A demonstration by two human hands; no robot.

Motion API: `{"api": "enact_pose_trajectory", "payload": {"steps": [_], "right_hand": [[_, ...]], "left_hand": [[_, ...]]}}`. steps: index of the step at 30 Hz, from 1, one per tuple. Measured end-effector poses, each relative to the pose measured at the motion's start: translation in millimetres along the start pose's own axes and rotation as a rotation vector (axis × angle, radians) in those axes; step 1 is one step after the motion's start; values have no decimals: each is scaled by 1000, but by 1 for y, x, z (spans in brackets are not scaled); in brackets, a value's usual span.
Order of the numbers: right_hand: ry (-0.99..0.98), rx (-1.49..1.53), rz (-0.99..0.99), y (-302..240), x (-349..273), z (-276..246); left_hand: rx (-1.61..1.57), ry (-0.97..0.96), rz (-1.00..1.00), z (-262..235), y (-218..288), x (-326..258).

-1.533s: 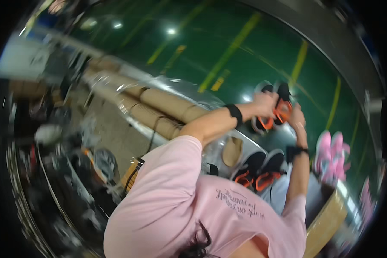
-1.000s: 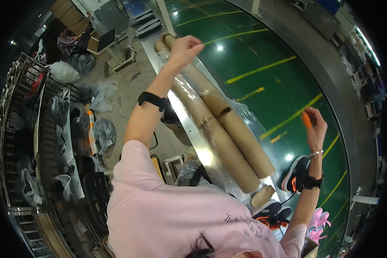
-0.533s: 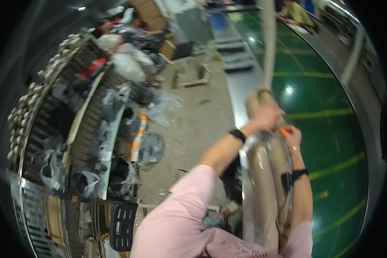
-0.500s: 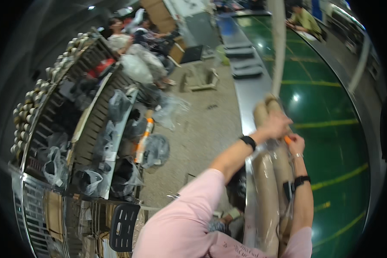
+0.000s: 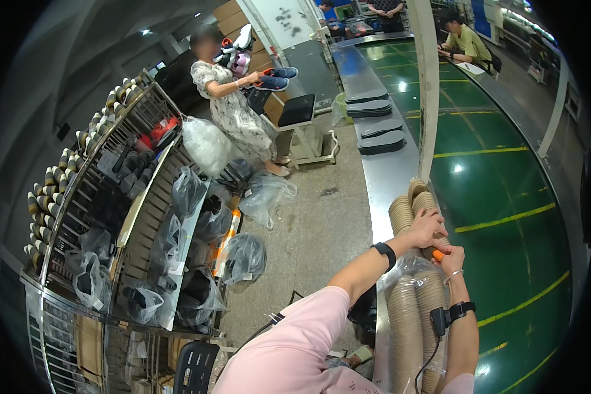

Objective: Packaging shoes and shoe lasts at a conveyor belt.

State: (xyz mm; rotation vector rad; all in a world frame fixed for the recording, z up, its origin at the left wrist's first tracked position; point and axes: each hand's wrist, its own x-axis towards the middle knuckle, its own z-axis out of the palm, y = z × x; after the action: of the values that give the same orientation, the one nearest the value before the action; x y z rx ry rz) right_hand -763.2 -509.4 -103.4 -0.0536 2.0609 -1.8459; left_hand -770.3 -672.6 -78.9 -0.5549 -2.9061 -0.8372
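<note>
Two long rows of nested beige, ribbed pieces [image 5: 405,322] lie side by side along the metal ledge, their exact kind hard to tell. Clear plastic wrap [image 5: 410,269] covers the nearer part, while the far ends show bare. My left hand [image 5: 427,226] rests across the rows near the far end, its fingers spread over the pieces. Just nearer and to its right, my right hand [image 5: 451,259] is closed around a small orange-handled tool [image 5: 438,254]. The tool's working end is hidden between the hands.
Dark insole-shaped pieces [image 5: 379,141] lie in stacks farther along the metal ledge [image 5: 374,184]. A white post [image 5: 429,98] rises beside the green conveyor belt [image 5: 499,190]. Racks [image 5: 105,197] with shoes and plastic bags stand left. A person [image 5: 233,111] holds blue shoes [image 5: 272,80]; another [image 5: 466,43] sits far right.
My view has shifted and become sharper. Both hands stay at the same part of the rows, the right still on the orange tool. The person at the back left now stands upright with shoes.
</note>
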Motion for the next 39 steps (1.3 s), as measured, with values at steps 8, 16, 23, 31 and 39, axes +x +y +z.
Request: {"api": "enact_pose_trajectory", "payload": {"steps": [8,16,23,31,39], "right_hand": [[149,-256,-142,12,-35,-47],[360,-810,-450,-55,-76,-80],[308,-901,-844,-76,-83,-59],[219,-153,-546,-122,-83,-31],[-78,-115,308,-76,-48,57]], "left_hand": [[5,-6,-15,0,6,-8],[-351,227,-127,-49,68,-65],[26,203,11,-24,99,-111],[-173,-54,-141,-48,107,-132],[110,117,88,-58,-14,-78]]}}
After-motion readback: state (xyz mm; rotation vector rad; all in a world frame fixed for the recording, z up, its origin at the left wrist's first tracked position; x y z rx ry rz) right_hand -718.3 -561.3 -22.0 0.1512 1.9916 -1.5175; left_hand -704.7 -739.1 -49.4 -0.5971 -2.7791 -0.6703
